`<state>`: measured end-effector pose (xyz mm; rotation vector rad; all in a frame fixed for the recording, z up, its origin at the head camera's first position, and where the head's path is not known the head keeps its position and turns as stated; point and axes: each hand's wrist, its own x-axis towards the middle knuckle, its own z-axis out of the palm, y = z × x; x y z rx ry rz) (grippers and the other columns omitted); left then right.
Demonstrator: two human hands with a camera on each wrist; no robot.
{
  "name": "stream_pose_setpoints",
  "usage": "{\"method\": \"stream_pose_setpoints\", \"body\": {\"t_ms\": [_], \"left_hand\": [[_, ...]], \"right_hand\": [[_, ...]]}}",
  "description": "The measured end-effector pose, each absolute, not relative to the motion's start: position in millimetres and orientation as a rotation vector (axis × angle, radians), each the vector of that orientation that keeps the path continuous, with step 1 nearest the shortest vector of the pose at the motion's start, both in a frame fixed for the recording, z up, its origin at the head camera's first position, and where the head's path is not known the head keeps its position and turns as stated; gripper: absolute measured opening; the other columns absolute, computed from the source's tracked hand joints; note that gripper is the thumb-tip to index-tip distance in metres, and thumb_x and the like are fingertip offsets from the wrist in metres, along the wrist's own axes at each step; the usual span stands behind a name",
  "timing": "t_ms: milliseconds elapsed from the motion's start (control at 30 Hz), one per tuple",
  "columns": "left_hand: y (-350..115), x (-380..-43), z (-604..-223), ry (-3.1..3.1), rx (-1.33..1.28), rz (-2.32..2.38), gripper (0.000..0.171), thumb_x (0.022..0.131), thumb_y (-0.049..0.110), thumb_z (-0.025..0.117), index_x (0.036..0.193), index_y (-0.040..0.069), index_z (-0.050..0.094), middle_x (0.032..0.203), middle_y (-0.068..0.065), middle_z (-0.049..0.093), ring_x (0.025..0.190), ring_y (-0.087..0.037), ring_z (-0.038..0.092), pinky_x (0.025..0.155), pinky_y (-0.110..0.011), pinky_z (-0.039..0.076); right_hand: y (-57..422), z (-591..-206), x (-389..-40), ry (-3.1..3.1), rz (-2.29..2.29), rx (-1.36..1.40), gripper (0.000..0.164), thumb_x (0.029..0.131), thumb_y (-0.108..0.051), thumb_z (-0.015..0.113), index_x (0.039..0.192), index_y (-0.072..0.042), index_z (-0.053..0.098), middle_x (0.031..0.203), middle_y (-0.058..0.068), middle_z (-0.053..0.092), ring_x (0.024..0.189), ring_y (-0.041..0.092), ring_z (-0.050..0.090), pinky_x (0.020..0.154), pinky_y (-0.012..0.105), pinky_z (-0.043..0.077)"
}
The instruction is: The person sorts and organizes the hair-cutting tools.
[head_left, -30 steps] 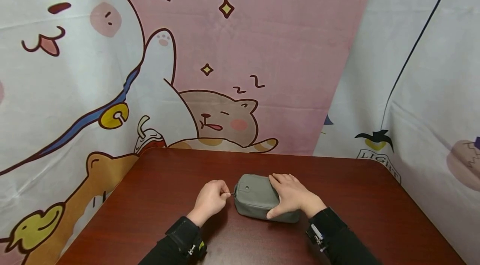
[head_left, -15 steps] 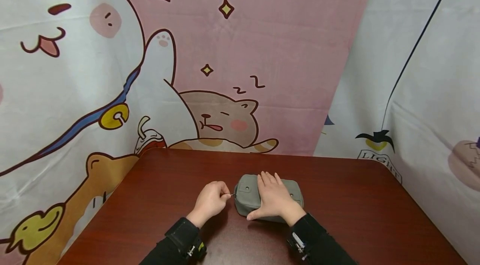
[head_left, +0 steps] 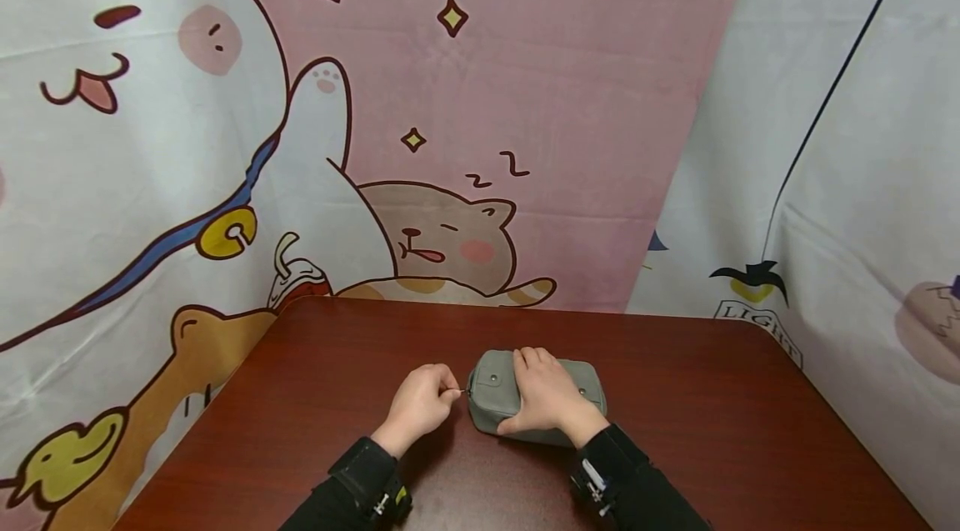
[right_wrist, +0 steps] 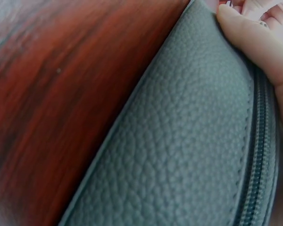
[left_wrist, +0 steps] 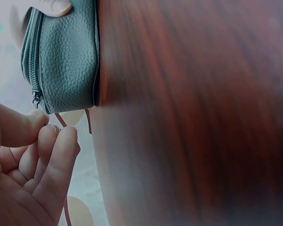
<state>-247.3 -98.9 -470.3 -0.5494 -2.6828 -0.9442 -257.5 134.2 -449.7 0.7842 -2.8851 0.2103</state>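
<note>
A grey-green pebbled zip pouch (head_left: 492, 406) lies on the table, with a snap stud showing at each end of its top. At its left end my left hand (head_left: 420, 406) pinches the small zipper pull between thumb and fingers. The left wrist view shows the slider (left_wrist: 36, 97) at the end corner, just beyond the fingertips, and the zipper (left_wrist: 33, 56) with its teeth meshed along the side. My right hand (head_left: 551, 393) grips the pouch from above, fingers across the top to the far edge and thumb (right_wrist: 247, 40) along the near side. The hand covers the pouch's middle.
The reddish-brown wooden table (head_left: 360, 339) extends around the pouch on all sides. Behind it hangs a pink and white cloth (head_left: 585, 139) printed with cartoon animals. Black sleeves (head_left: 630, 481) with wrist-worn gear cover both forearms.
My right hand has slid left along the pouch from its right part to the middle, then its fingers have drawn in slightly. The left hand and the pouch stay in place.
</note>
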Motion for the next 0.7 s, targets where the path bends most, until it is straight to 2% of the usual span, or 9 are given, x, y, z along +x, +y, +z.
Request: {"method": "stream_pose_setpoints", "body": {"t_ms": [367, 700], "left_hand": [[-97.9, -245.2, -467.7, -2.684, -0.576, -0.91, 0.02, 0.087, 0.009, 0.075, 0.075, 0.018, 0.061, 0.072, 0.01, 0.053, 0.064, -0.007, 0.049, 0.058, -0.026, 0.043], [-97.7, -245.1, -464.7, -2.694, -0.582, -0.895, 0.022, 0.085, 0.006, 0.075, 0.074, 0.017, 0.06, 0.071, 0.009, 0.053, 0.064, -0.007, 0.048, 0.057, -0.026, 0.042]], "right_hand": [[141.9, -451.4, -263.2, -2.861, 0.179, 0.908, 0.112, 0.062, -0.059, 0.086, 0.14, 0.011, 0.045, 0.136, 0.025, 0.048, 0.126, 0.04, 0.045, 0.104, 0.048, 0.04], [145.2, -451.4, -266.7, -2.841, 0.195, 0.99, 0.109, 0.062, -0.056, 0.086, 0.14, 0.009, 0.046, 0.136, 0.02, 0.049, 0.125, 0.035, 0.046, 0.101, 0.047, 0.043]]}}
